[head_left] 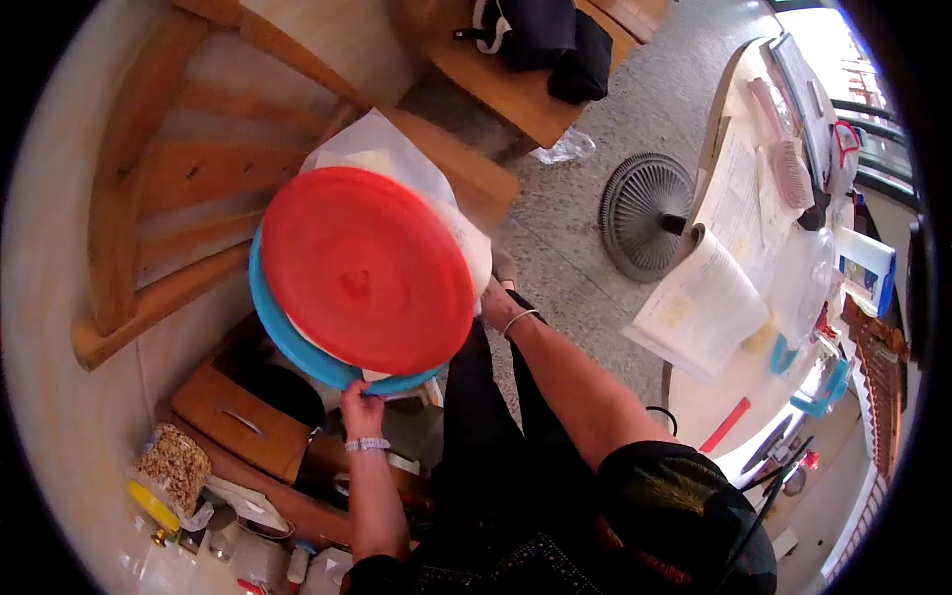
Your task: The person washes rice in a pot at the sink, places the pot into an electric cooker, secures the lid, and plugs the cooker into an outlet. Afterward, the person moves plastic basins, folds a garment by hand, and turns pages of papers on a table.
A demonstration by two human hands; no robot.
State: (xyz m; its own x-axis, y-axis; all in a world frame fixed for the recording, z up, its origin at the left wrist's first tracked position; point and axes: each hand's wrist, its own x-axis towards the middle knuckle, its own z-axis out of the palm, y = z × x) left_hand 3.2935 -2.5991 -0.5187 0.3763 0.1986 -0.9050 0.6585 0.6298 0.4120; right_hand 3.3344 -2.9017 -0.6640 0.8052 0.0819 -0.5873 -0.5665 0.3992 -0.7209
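A round red plastic lid (362, 273) lies on top of a larger round blue one, the blue lid (283, 327), whose rim shows to the left and below. Between and behind them is a white plastic bag (397, 149) with pale material. My left hand (360, 410) is closed on the near rim of the blue lid, thumb on top. On the right side of the stack, my right hand (498, 305) grips the edge of the white bag; its fingertips are hidden behind it. The stack is held up in front of my legs.
A wooden chair (129, 218) stands at the left, above an open wooden drawer (248, 421). A bag of nuts or grains (174, 466) sits lower left. To the right are a fan (650, 213) and a table (694, 402) with papers. Dark bags (555, 45) rest on a bench.
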